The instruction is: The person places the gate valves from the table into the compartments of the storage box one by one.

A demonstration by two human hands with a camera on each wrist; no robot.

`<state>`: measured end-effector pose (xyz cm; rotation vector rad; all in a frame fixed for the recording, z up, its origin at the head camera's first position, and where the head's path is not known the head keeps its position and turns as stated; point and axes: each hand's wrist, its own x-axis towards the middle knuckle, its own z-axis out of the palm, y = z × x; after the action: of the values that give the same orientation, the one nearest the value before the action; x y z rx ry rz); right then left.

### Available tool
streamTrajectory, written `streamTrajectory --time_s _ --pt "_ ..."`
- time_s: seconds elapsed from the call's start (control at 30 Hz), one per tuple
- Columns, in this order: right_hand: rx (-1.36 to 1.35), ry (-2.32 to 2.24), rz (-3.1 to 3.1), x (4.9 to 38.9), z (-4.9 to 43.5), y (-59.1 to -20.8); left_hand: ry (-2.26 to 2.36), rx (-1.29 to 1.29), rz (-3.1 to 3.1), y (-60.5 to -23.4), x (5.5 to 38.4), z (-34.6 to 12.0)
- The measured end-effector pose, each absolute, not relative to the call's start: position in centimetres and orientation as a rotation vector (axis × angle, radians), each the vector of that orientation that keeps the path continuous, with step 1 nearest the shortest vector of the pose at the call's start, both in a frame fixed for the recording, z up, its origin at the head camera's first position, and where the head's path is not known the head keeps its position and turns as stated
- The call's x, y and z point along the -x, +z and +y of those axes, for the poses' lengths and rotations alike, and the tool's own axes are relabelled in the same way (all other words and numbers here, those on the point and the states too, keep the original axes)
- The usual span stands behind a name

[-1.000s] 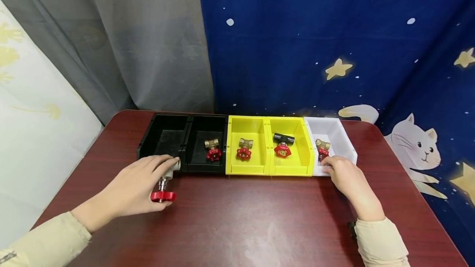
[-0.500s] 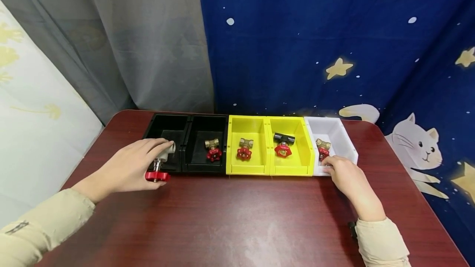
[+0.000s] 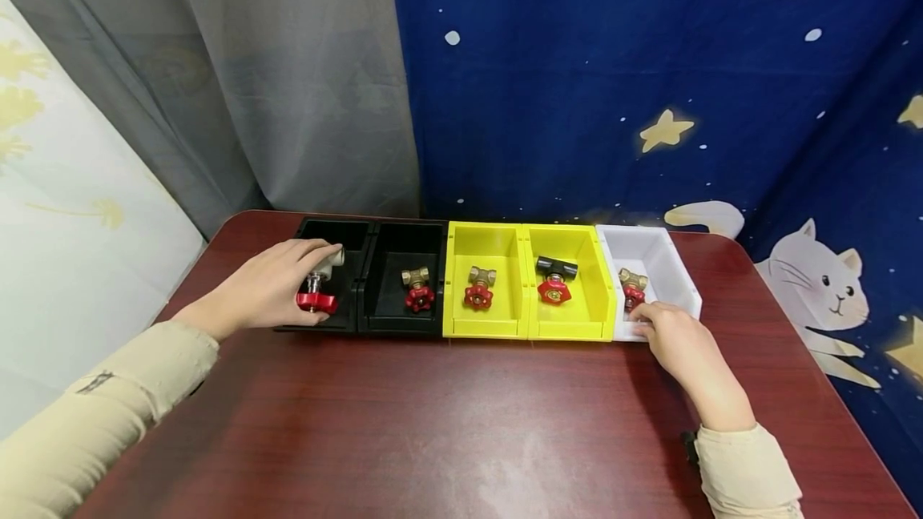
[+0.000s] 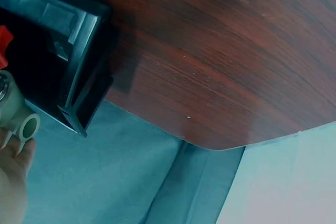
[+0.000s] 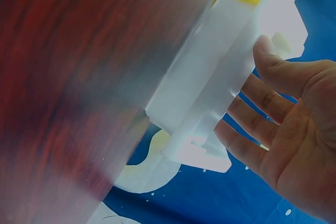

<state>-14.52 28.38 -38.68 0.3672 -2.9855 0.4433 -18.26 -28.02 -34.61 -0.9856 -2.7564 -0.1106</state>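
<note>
My left hand (image 3: 261, 288) holds a gate valve (image 3: 317, 302) with a pale grey body and a red handwheel, over the leftmost black bin (image 3: 339, 228). In the left wrist view the grey end of this valve (image 4: 21, 118) shows beside the fingertips. My right hand (image 3: 681, 343) is at the front edge of the white bin (image 3: 667, 271), its fingers loosely bent. A brass valve (image 3: 633, 282) with a red handwheel lies just beyond those fingertips. The right wrist view shows the thumb by the bin's rim and nothing in the palm.
A second black bin (image 3: 411, 239) and a yellow bin (image 3: 497, 243) each hold a brass valve with a red handwheel. Another yellow bin (image 3: 570, 243) holds a black-bodied valve (image 3: 556, 267). The bins form a row on the brown table (image 3: 461, 415), with curtains behind.
My left hand has carried the grey valve from in front of the leftmost black bin, away from me, to above it. The right hand has stayed at the white bin.
</note>
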Motion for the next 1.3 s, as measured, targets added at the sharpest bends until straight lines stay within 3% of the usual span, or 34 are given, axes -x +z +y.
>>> streamTrajectory --time_s 0.77,1.3 --pt "-0.362 0.449 -2.991 14.6 28.4 -38.6 -0.099 0.834 -2.912 -35.9 22.6 -27.2" --pt "-0.368 0.450 -2.994 14.6 28.4 -38.7 0.006 0.856 -3.011 -37.8 22.7 -26.5"
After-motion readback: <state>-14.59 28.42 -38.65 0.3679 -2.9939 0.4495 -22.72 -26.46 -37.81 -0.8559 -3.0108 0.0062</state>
